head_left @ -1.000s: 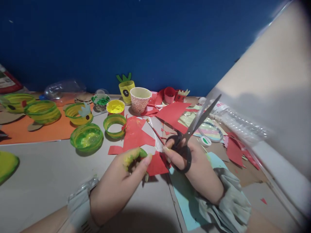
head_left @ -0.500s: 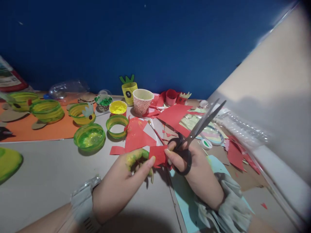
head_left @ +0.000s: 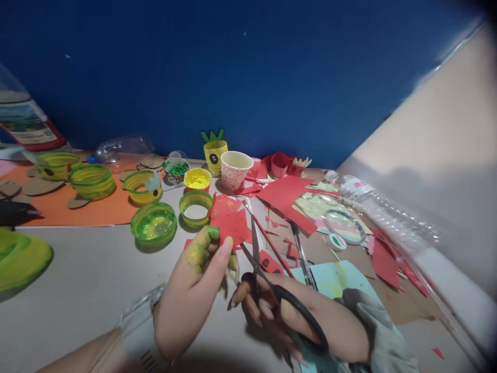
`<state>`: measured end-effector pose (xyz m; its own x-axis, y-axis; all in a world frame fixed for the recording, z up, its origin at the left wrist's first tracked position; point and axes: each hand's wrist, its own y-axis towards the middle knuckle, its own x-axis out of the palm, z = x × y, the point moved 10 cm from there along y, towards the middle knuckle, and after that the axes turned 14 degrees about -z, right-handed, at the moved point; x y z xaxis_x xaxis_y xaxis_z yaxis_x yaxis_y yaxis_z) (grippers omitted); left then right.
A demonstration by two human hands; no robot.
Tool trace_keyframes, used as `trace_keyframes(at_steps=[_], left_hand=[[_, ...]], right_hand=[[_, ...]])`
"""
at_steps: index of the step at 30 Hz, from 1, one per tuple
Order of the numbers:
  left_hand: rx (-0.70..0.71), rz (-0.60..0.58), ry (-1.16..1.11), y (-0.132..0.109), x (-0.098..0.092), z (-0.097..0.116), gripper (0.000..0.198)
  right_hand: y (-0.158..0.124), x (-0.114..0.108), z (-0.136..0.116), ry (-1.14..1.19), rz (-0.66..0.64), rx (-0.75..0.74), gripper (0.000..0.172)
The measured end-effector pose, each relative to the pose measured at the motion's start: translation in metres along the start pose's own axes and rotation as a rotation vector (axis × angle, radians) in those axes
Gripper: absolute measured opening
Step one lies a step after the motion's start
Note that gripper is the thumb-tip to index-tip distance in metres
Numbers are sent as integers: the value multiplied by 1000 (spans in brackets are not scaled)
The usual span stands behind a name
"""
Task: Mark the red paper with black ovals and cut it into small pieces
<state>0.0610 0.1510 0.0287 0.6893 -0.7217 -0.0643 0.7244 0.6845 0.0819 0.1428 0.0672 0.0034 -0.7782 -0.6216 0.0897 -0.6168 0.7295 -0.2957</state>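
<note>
My left hand (head_left: 198,282), its fingertips smeared with green and yellow paint, pinches a small piece of red paper (head_left: 234,227). In my right hand (head_left: 287,311) is a pair of black-handled scissors (head_left: 304,312), with fingers and thumb through the handle loops. The scissor blades point up and to the left, spread apart, close to the right edge of the held paper. Behind the paper lie a red sheet (head_left: 225,204) and a paintbrush (head_left: 267,235). A small red paper piece with a dark drawn mark (head_left: 271,262) rests beside the blades.
Green-and-yellow painted rings (head_left: 196,210) and a painted bowl (head_left: 154,226) stand at left. Behind are a cup of yellow paint (head_left: 198,180), a cup of green paint (head_left: 175,171) and a patterned paper cup (head_left: 235,172). Plastic bottles, tape and paper scraps lie at right.
My right hand has turned the scissors from pointing up and right to pointing left, and moved its fingers off the red paper. My left hand has shifted slightly left with the paper.
</note>
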Motion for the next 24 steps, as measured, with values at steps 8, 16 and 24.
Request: trace_keyframes(at_steps=[8, 16, 24], left_hand=[[19, -183, -137, 5, 21, 1, 28], [41, -204, -188, 5, 21, 5, 28], [51, -207, -192, 5, 22, 7, 26]], right_hand=[[1, -8, -25, -148, 78, -58, 62], [-2, -4, -15, -25, 114, -49, 62], [0, -6, -21, -165, 41, -54, 63]])
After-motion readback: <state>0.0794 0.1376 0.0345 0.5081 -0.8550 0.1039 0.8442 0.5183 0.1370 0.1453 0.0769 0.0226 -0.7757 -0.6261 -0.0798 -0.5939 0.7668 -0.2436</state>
